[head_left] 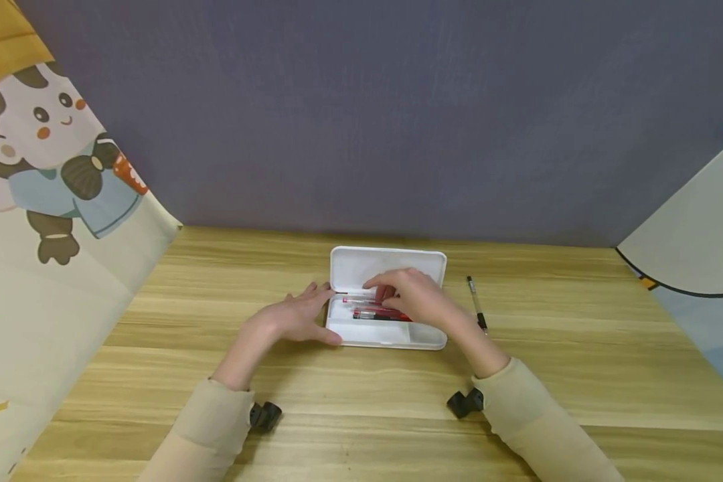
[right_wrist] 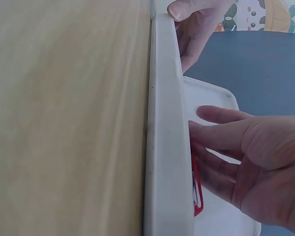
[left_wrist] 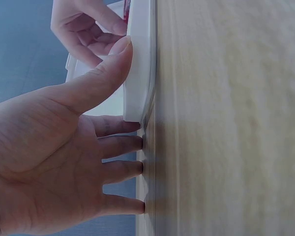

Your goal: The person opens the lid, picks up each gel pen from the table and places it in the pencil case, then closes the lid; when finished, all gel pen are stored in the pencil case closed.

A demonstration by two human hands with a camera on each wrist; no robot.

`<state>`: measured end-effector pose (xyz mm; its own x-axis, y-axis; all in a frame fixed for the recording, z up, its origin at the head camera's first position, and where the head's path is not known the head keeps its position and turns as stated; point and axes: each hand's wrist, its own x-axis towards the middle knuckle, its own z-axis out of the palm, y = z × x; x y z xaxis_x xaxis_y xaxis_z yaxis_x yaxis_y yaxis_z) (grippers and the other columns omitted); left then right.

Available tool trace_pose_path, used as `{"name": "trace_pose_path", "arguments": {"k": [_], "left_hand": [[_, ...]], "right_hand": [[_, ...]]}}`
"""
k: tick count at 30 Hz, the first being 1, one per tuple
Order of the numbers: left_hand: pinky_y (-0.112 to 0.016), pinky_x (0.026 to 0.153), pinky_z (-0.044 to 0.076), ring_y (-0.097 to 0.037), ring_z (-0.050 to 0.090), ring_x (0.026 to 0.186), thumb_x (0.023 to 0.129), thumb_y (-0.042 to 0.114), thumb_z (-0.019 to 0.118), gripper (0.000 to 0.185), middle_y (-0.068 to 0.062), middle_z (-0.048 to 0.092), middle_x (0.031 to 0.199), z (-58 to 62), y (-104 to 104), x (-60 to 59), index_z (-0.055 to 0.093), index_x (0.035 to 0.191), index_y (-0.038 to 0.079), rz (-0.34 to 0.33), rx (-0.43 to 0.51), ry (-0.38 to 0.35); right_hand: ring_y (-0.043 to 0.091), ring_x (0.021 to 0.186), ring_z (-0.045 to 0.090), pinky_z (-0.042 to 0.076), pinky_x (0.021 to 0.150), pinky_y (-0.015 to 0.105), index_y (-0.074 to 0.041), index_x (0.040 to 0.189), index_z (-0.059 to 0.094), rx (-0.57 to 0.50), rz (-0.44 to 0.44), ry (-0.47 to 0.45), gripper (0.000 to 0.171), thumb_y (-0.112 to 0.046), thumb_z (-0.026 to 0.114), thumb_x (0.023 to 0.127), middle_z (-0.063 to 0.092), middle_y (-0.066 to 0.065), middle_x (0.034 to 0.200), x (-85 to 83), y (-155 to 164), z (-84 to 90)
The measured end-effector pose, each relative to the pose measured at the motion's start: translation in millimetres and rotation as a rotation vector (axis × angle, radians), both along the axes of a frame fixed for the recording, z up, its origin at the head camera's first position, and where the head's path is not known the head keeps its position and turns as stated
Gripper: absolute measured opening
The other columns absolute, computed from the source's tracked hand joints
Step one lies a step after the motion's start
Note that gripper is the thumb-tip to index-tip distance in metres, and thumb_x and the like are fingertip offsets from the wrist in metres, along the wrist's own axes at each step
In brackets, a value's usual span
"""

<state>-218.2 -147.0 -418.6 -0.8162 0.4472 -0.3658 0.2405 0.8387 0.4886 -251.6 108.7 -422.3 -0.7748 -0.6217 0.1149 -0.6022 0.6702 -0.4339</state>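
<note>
A white pencil case [head_left: 367, 333] lies on the table with its lid [head_left: 355, 266] raised at the back. My left hand [head_left: 295, 317] steadies its left end: the thumb is at the front corner, and the other fingers reach out straight behind. My right hand [head_left: 418, 294] is inside the case, its bent fingers over several pens. Among them are a red pen [head_left: 370, 311] and a black-ended pen [head_left: 364, 316]. A red clip [right_wrist: 198, 191] shows beneath that hand in the right wrist view. The case's front wall hides the fingertips, so I cannot tell if they grip a pen.
To the right of the case lies a black pen [head_left: 475, 302]. The wooden table [head_left: 361, 415] runs back to a dark grey-blue backdrop [head_left: 361, 120]. Cartoon-printed cloth [head_left: 66, 268] stands at the left, and similar cloth [head_left: 687, 254] at the right.
</note>
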Motion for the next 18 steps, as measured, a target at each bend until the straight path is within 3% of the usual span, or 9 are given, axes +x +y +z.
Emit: {"name": "trace_pose_path", "arguments": {"k": [8,18], "left_hand": [[-0.071,0.127,0.008,-0.04,0.005,0.162,0.088,0.048,0.078,0.102,-0.019,0.011,0.173,1.3,-0.3,1.0,0.022,0.164,0.01,-0.003,0.003,0.004],[-0.069,0.128,0.006,-0.04,0.003,0.162,0.088,0.047,0.078,0.102,-0.018,0.008,0.174,1.8,-5.2,4.8,0.021,0.165,0.01,-0.015,0.01,-0.001]], "right_hand": [[0.015,0.09,0.074,0.062,0.083,0.037,-0.012,0.128,0.073,-0.038,-0.01,0.004,0.039,0.0,0.074,0.091,0.078,0.003,0.098,1.0,8.2,4.8],[0.023,0.093,0.074,0.064,0.082,0.038,-0.009,0.131,0.071,-0.263,-0.146,-0.009,0.036,-0.003,0.069,0.096,0.078,0.011,0.102,18.1,56.4,28.2]]}}
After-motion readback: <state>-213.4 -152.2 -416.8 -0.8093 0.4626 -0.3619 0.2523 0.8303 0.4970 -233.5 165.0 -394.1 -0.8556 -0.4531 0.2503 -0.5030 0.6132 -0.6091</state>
